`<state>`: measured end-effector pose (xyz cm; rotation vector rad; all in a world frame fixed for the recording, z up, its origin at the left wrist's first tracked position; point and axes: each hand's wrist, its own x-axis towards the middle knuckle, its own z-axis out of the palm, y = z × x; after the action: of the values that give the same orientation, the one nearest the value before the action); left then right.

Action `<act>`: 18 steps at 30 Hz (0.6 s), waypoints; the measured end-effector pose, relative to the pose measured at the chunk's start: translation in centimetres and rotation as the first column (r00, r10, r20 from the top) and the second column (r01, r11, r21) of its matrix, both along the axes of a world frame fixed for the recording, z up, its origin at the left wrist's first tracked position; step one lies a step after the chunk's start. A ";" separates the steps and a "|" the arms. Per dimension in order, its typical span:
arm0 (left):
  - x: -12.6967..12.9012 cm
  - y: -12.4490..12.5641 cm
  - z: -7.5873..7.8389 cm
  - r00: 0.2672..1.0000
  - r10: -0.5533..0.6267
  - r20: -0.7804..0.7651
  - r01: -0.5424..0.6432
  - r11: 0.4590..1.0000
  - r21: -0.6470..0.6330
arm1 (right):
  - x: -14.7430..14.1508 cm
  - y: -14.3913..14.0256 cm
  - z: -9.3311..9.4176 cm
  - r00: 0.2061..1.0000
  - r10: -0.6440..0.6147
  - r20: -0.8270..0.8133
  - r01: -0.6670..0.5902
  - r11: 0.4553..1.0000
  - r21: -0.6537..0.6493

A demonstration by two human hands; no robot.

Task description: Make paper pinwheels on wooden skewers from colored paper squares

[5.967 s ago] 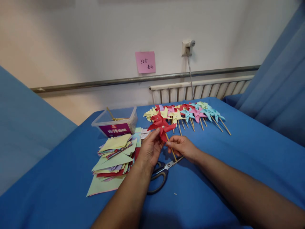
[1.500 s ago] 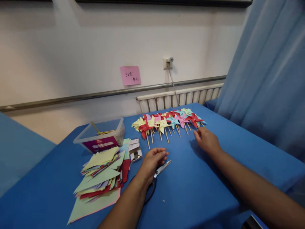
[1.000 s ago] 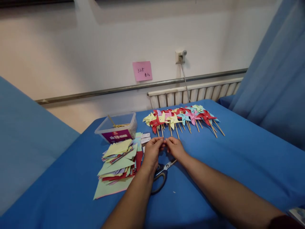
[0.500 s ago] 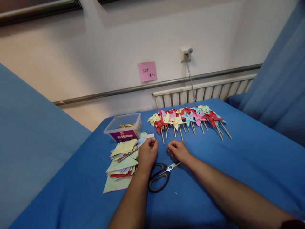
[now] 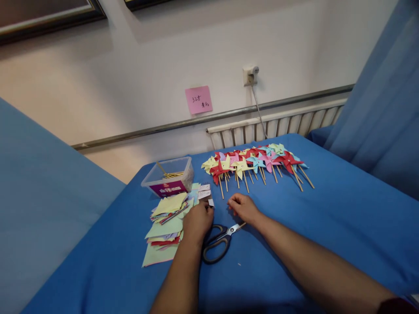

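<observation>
My left hand (image 5: 197,220) rests on the blue table (image 5: 327,218) with its fingers curled at the near end of a small white-labelled box (image 5: 206,195). I cannot tell whether it grips the box. My right hand (image 5: 244,207) lies a little to the right, fingers curled in, with nothing visible in it. Black-handled scissors (image 5: 216,242) lie just below both hands. A row of paper pinwheels on sticks (image 5: 255,160), red, yellow, pink and blue, lies beyond my hands.
A stack of coloured paper pieces (image 5: 166,220) lies left of my left hand. Behind it stands a clear plastic box (image 5: 168,178) holding sticks. A wall with a pink note (image 5: 198,100) and a radiator (image 5: 278,124) runs behind the table. Blue curtains hang on both sides.
Six seconds ago both hands held a red pinwheel; it now lies in the row. My hands came together, then parted, and my left hand moved to the small box.
</observation>
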<state>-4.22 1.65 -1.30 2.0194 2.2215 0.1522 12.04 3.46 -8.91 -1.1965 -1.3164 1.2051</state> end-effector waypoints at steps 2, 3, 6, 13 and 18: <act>-0.1 0.2 -0.3 0.996 -0.047 0.070 0.047 0.999 0.006 | 0.0 0.1 -0.3 1.000 -0.003 0.017 0.003 1.000 0.008; -0.1 0.3 -0.5 0.992 -0.067 0.103 0.067 0.998 0.009 | -0.1 0.1 -0.5 1.000 -0.008 0.027 0.008 1.000 0.014; 0.0 0.4 -0.9 0.985 -0.106 0.137 0.108 0.994 -0.008 | -0.2 0.3 -1.2 0.998 -0.029 0.057 0.027 0.999 0.038; 0.2 0.5 -1.3 0.992 -0.117 0.045 0.118 0.993 -0.019 | -0.5 0.3 -1.8 0.993 -0.010 0.114 0.003 0.998 0.063; 0.7 0.2 -1.5 0.968 -0.213 0.131 0.218 0.976 -0.020 | -0.1 -0.3 -1.0 0.987 0.044 0.152 -0.059 0.994 0.097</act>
<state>-3.48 1.88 -2.80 2.1495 1.9014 0.2127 11.89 3.21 -9.89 -1.2049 -1.5099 1.0886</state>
